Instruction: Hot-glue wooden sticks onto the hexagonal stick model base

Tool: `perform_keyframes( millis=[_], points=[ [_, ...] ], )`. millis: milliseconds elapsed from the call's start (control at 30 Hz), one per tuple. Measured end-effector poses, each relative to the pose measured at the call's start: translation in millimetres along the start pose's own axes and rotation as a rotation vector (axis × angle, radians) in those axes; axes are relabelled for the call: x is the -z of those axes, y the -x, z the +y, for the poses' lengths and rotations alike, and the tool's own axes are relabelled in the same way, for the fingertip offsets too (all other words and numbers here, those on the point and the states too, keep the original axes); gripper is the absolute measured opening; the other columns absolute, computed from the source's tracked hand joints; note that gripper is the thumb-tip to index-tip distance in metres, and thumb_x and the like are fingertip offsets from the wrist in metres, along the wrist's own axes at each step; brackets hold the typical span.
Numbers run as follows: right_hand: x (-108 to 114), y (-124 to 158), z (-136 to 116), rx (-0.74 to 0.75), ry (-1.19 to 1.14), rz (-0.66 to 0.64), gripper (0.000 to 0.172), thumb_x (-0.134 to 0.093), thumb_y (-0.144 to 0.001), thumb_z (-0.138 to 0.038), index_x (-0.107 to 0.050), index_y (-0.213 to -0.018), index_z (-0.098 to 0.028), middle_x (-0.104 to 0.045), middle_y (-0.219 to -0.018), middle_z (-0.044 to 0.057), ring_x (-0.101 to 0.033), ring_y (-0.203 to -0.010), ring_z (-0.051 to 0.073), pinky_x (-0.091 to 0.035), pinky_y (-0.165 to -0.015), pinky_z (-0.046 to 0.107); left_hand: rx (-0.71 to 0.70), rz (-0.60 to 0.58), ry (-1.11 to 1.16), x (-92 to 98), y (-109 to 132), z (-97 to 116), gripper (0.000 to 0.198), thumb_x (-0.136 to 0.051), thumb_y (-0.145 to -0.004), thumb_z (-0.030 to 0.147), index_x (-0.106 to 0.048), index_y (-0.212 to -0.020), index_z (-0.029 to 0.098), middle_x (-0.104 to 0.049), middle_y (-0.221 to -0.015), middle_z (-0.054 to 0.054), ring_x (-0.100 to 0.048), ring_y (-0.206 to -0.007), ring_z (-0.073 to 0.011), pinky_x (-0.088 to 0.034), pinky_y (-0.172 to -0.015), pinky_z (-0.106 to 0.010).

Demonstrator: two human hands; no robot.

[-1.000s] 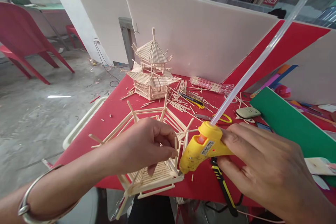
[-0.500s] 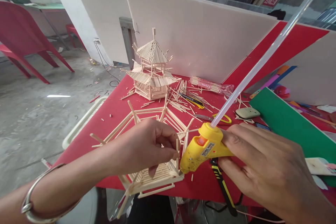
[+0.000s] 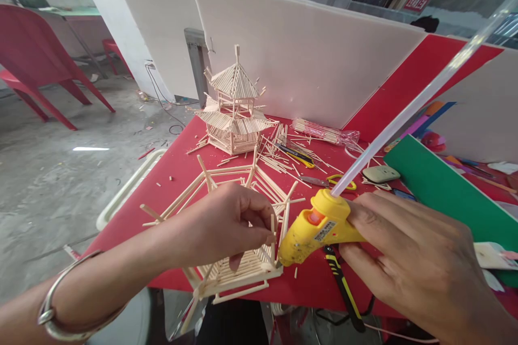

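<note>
My left hand (image 3: 243, 221) pinches a short wooden stick (image 3: 272, 225) that stands upright at the near right corner of a hexagonal stick frame (image 3: 230, 275). Part of the frame is hidden behind this hand and forearm. Wrapped around its handle, my right hand (image 3: 413, 248) grips a yellow glue gun (image 3: 311, 229). The gun's nozzle points down at the foot of the stick, by the frame's corner. A long clear glue stick (image 3: 404, 118) sticks out of the gun's rear, slanting up to the right.
A finished-looking stick pagoda (image 3: 234, 108) stands at the back. Near it lie loose sticks (image 3: 279, 161), a utility knife (image 3: 297, 155), scissors (image 3: 342, 182) and a bagged stick bundle (image 3: 324, 130). Black-and-yellow-handled pliers (image 3: 343, 288) lie under the gun. A green board (image 3: 449, 194) is at right.
The glue gun and my right hand have shifted slightly to the right, and the glue stick leans further right. My left hand stays in place on the stick.
</note>
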State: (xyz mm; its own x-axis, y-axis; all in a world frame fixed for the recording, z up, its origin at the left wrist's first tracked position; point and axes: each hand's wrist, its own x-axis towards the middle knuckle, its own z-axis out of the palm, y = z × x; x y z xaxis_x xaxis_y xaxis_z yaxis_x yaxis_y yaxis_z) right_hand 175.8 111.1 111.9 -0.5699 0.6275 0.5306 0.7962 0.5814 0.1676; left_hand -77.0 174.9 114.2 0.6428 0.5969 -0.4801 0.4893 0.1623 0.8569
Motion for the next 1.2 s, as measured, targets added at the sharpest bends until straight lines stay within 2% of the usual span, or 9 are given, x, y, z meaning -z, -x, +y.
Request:
perform_keyframes(
  millis=[200, 500, 833, 1200],
  points=[
    [-1.2, 0.3, 0.1, -0.007, -0.022, -0.011, 0.015, -0.059, -0.082, -0.013, -0.061, -0.095, -0.018, -0.066, -0.081, 0.005, -0.062, -0.073, 0.020, -0.042, -0.060, 0.033, -0.010, 0.004, -0.005, -0.7, 0.9, -0.4, 0.009, -0.065, -0.081, 0.027, -0.069, -0.082, 0.018, -0.067, -0.063, 0.004, -0.052, -0.039, -0.0044, -0.036, -0.040, -0.015],
    [-1.3, 2.6, 2.0, 0.010, 0.001, -0.001, 0.020, -0.059, -0.082, -0.013, -0.059, -0.102, -0.018, -0.065, -0.081, 0.004, -0.060, -0.069, 0.019, -0.040, -0.058, 0.033, -0.013, 0.001, 0.013, 0.3, 0.6, -2.1, 0.011, -0.065, -0.082, 0.027, -0.070, -0.082, 0.017, -0.066, -0.062, 0.003, -0.053, -0.041, -0.0045, -0.036, -0.040, -0.013],
    [-2.4, 2.6, 1.2, 0.012, -0.016, -0.001, 0.017, -0.060, -0.082, -0.013, -0.058, -0.098, -0.018, -0.065, -0.083, 0.005, -0.061, -0.074, 0.020, -0.041, -0.060, 0.033, -0.026, -0.007, 0.062, -0.4, 0.0, -1.4, 0.008, -0.067, -0.080, 0.025, -0.069, -0.079, 0.017, -0.062, -0.058, 0.005, -0.051, -0.039, -0.0048, -0.038, -0.039, -0.014],
    [-2.3, 7.8, 1.3, -0.053, 0.036, 0.043, 0.018, -0.064, -0.078, -0.017, -0.057, -0.095, -0.019, -0.064, -0.079, 0.004, -0.060, -0.067, 0.020, -0.040, -0.055, 0.033, -0.009, 0.008, 0.038, -1.1, 1.7, -1.5, 0.008, -0.066, -0.080, 0.024, -0.067, -0.078, 0.017, -0.059, -0.054, 0.006, -0.052, -0.039, -0.0048, -0.034, -0.039, -0.014]
  ],
)
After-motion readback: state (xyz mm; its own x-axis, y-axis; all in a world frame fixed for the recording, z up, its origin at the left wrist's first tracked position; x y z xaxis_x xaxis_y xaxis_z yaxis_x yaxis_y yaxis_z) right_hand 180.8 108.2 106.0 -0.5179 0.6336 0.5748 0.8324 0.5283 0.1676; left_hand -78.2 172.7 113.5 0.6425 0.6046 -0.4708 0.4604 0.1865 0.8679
